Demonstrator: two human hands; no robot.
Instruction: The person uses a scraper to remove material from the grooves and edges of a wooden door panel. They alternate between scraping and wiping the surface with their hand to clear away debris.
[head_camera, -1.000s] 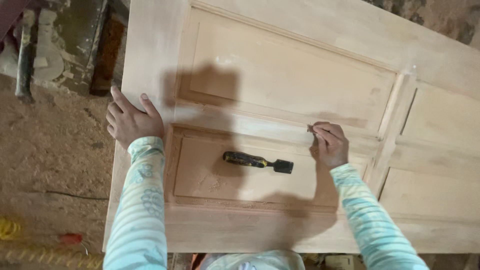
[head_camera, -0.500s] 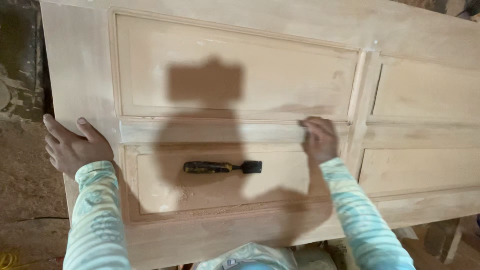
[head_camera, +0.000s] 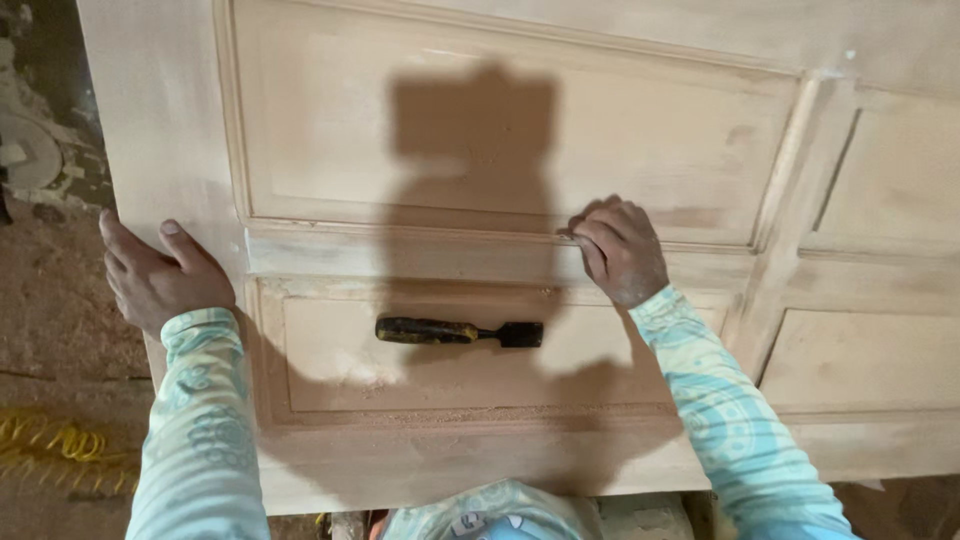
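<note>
- A pale unfinished wooden door (head_camera: 480, 440) with raised panels lies flat, filling most of the head view
- The left hand (head_camera: 160, 275) rests on the door's left edge, open, fingers spread and wrapped lightly over the side, gripping nothing else
- The right hand (head_camera: 620, 250) sits on the moulded rail between the upper and lower panels, fingers curled and pinched together at the groove; whether something small is held under the fingertips cannot be told
- A chisel (head_camera: 458, 332) with a dark, yellow-flecked handle lies flat in the lower recessed panel, blade end pointing right, between the two hands and touched by neither
- Fine sawdust (head_camera: 450, 405) gathers along the lower panel's bottom edge
- Both sleeves are light blue-green with a pattern
- A coiled yellow cord (head_camera: 50, 445) lies on the dusty floor (head_camera: 60, 330), left of the door
</note>
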